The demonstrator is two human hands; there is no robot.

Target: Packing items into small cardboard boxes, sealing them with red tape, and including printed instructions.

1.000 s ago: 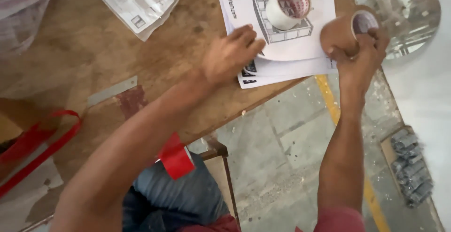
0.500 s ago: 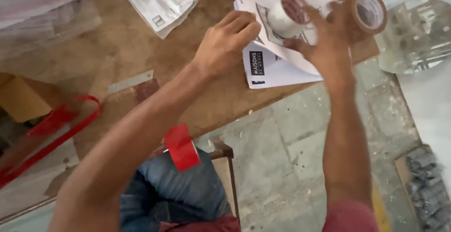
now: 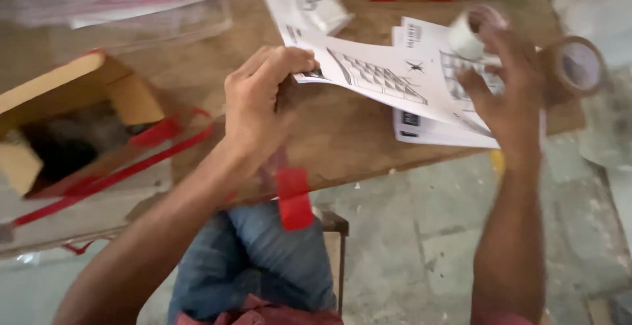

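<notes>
Head view, so the printed sheet (image 3: 388, 78) is the thing here: top page of a small paper stack at the right end of the table (image 3: 197, 68), lifted off the pile at its left corner. Its long side runs left to right across the table, from one hand to the other. The left hand (image 3: 260, 104) has that corner pinched between thumb and fingers. The right hand (image 3: 507, 91) sits at the far end, fingers spread over the page and closed loosely on a white tape roll (image 3: 471, 32). A brown tape roll (image 3: 573, 68) stands just beside it at the table edge.

Compared with a second ago, the left hand was flat on the papers, the right hand had the brown roll, and the white one sat on the sheet. An open cardboard box (image 3: 72, 121) with red tape has come into view on the left.
</notes>
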